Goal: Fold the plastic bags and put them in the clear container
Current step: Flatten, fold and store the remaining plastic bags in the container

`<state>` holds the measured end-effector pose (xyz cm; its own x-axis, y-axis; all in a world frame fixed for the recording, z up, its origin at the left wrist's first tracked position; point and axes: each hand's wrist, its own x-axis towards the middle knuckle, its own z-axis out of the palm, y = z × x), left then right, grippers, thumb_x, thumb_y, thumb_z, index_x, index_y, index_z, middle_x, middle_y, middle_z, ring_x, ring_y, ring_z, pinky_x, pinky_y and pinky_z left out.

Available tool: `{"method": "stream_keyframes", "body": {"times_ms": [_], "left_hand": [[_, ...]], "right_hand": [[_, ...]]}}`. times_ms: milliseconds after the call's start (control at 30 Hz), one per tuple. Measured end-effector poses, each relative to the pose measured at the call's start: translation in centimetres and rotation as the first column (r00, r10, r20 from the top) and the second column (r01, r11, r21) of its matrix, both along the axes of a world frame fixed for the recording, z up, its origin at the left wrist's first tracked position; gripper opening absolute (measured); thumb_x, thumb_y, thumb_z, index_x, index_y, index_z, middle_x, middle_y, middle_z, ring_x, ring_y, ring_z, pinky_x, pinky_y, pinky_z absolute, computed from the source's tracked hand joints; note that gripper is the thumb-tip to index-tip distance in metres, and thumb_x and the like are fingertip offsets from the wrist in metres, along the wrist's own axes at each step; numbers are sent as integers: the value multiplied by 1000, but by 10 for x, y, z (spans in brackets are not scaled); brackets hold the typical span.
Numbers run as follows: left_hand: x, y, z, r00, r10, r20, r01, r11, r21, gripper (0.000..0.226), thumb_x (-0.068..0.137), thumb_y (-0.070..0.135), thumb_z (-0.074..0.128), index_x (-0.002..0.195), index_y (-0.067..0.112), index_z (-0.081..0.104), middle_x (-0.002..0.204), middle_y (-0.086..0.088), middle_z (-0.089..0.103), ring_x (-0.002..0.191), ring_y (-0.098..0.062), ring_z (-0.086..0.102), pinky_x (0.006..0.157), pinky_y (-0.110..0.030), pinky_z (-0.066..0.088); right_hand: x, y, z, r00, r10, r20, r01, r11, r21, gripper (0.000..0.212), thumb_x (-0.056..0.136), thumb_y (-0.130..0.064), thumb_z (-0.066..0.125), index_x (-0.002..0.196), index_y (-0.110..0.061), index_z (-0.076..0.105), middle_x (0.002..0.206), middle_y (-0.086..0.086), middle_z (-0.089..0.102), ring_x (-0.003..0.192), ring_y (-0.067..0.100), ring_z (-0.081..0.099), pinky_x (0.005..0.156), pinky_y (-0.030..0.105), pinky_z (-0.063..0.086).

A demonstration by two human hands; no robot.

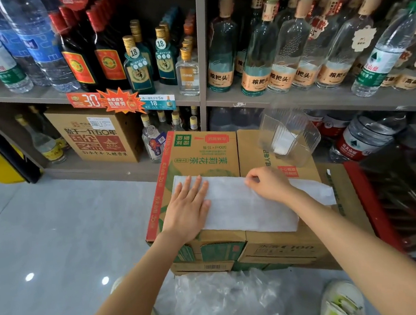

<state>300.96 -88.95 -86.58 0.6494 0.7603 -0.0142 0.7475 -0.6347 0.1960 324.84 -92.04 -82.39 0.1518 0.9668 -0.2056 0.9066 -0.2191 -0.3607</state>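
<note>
Left hand point(190, 204): I press it flat on the white translucent plastic bag point(242, 205), anchoring it.
Right hand point(268, 183): pinches the bag's far edge for folding.
Clear ribbed plastic container point(288, 134): near, ready.

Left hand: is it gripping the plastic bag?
No, the left hand lies flat, fingers straight, pressing the plastic bag on the carton.

Neck tags point(134, 52) read "18", an orange shelf tag point(87, 101) "30", the carton point(202, 158) "500ml×15"
</note>
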Motion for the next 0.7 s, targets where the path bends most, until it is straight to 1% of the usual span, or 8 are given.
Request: {"method": "stream_keyframes", "body": {"times_ms": [100,233,267,333,433,500,600,700], "left_hand": [[1,0,-4,1000,14,-13,-14,1000,-14,95,76,61,-34,153,18,3,160,0,-2,147,-20,-12,118,-34,-14],[2,-1,-2,999,27,-32,-28,999,-19,96,74,61,-37,153,19,0,159,1,-6,147,-20,-14,118,-34,-14],[2,-1,-2,999,25,-30,-26,999,-18,97,74,61,-37,153,19,1,159,1,-5,146,-19,-14,118,-35,-14],[2,0,-4,999,23,-37,-23,1000,-8,94,74,61,-37,151,19,-1,159,0,-4,144,-18,-16,118,-35,-13],[2,3,-10,999,24,-28,-24,1000,-2,90,77,63,-33,149,19,1,161,-2,3,147,-21,-10,119,-37,-10],[3,3,-11,999,29,-33,-29,1000,-3,94,78,64,-30,153,19,6,161,-2,4,148,-21,-8,120,-38,-8],[2,3,-9,997,36,-65,-36,999,5,97,73,64,-36,153,22,-1,161,0,-5,148,-21,-12,120,-38,-10],[2,3,-8,996,30,-81,-29,1000,11,97,72,63,-37,153,22,-1,161,0,-5,148,-22,-12,120,-39,-9]], "right_hand": [[-2,-7,0,998,-36,44,32,995,91,23,98,-26,47,113,-21,63,110,-3,66,99,21,60,76,32,43],[-33,-26,-10,951,-89,298,-64,881,468,29,91,-21,56,118,-15,66,116,6,66,107,31,60,94,47,41],[-46,-29,-14,950,-47,310,-106,882,459,34,93,-26,53,123,-16,63,124,8,63,115,31,58,101,52,38],[-73,-31,-22,952,78,295,-168,941,294,51,97,-40,27,138,-19,50,144,7,48,135,28,41,113,53,18],[-88,-31,-34,952,148,267,-178,980,92,76,89,-53,-13,151,-26,23,159,3,17,148,22,8,116,50,-6],[-79,-35,-37,961,104,256,-130,988,84,72,90,-57,-11,151,-31,17,161,0,8,148,19,2,117,51,-7],[-39,-54,-40,949,-23,313,15,999,29,67,90,-64,-6,150,-35,-4,157,-1,-14,147,20,-11,117,51,-7],[20,-88,-41,901,-183,392,192,981,15,71,87,-70,-11,149,-35,-10,157,2,-17,145,21,-15,118,51,-7]]}}
